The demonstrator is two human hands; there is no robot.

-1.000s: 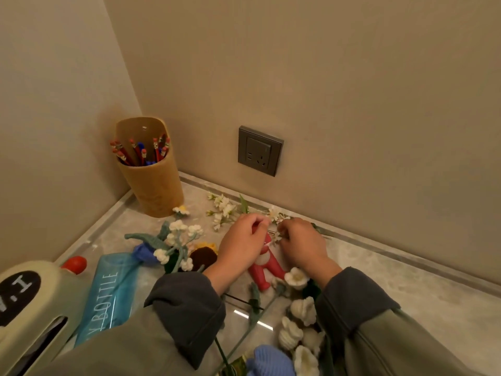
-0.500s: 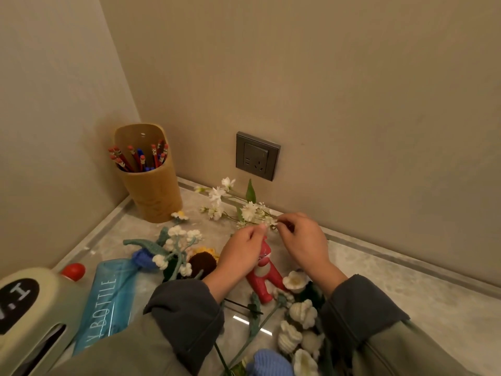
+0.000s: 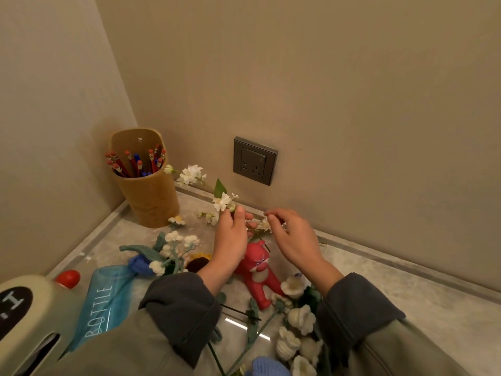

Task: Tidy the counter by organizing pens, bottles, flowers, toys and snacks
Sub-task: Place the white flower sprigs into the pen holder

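Observation:
My left hand pinches the stem of a white artificial flower sprig, which rises off the counter and points up-left toward the pen holder. My right hand hovers just to the right with curled fingers touching small blossoms at the sprig's lower end. Below my hands a red bear toy lies on the counter. Crocheted flowers lie to the left, and more white crocheted blooms lie near my right sleeve. A tan holder with red and blue pens stands in the corner.
A blue bottle lies at lower left beside a cream container and a small red ball. A grey wall socket sits on the back wall. Bare marble counter stretches to the right.
The white flower sprig has been lifted off the counter and now tilts upward. My hands have moved slightly apart along its stem.

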